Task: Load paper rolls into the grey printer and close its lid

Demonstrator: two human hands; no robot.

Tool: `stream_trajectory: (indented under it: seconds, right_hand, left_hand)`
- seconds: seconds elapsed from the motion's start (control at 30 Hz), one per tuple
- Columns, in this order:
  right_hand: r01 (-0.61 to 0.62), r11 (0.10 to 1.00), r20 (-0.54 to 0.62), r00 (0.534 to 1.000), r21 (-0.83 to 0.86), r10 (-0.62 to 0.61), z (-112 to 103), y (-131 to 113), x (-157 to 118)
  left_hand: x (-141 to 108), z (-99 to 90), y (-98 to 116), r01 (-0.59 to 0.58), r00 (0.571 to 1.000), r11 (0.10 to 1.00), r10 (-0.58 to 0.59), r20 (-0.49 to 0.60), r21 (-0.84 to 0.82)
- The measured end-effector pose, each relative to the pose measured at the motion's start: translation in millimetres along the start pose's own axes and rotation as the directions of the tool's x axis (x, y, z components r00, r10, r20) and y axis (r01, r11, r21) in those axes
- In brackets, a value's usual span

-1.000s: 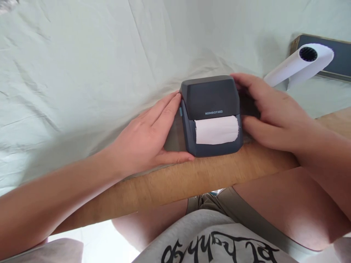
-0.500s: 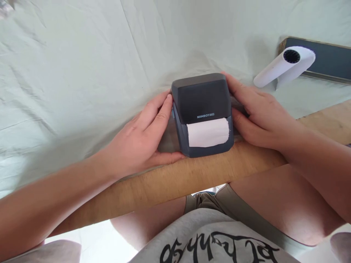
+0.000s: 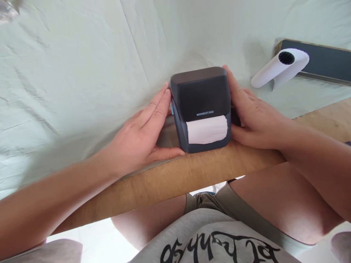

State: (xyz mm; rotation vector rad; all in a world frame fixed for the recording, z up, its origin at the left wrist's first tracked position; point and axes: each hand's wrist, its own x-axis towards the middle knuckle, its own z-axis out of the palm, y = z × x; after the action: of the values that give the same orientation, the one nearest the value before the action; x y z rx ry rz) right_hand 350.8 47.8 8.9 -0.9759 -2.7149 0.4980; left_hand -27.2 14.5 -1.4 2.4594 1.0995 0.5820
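Head view: label printer [image 3: 204, 95], dark, paper protruding, at the table's wooden edge [image 3: 164, 184]; our left hand [image 3: 137, 138] and right hand [image 3: 255, 117] clasp opposite sides. Handling, we judge: rigid, moderately light, smooth; grip low on the casing, sparing the paper [image 3: 207, 130].

Both hands [image 3: 141, 137] hold the dark label printer [image 3: 203, 98].

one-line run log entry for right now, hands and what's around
left hand: on printer's left side | right hand: on its right side | printer: strip of paper out front | white roll: right, beyond right hand
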Motion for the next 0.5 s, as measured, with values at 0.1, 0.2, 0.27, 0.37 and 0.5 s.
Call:
stream_trajectory:
  seconds: [0.1, 0.2, 0.27, 0.37, 0.5]
  right_hand:
    - [0.014, 1.0, 0.001, 1.0, -0.015, -0.014, 2.7, 1.9, 0.2]
    - [0.029, 0.999, 0.014, 1.0, -0.024, -0.028, 4.1, 3.4, 0.4]
    - [0.03, 0.999, 0.019, 0.999, -0.033, -0.03, 3.7, 2.4, -0.2]
    - [0.02, 1.0, -0.016, 1.0, -0.013, -0.02, 1.9, -2.5, -1.9]
    - [-0.032, 0.999, -0.057, 0.998, 0.003, 0.032, 1.9, -6.6, -3.4]
  left_hand:
    - [0.6, -2.9, -1.5, 0.017, 0.996, 1.0, -0.017, 0.084, -0.002]
    - [-1.2, -6.5, -5.6, 0.01, 0.997, 1.0, -0.012, 0.079, 0.022]
    - [-2.9, -8.3, -7.0, -0.03, 0.999, 0.998, 0.031, -0.009, 0.055]
    - [-3.5, -12.1, -5.3, -0.101, 0.992, 0.995, 0.099, 0.081, 0.016]
    - [0.7, -15.2, -1.7, -0.139, 0.989, 0.989, 0.136, 0.066, 0.056]
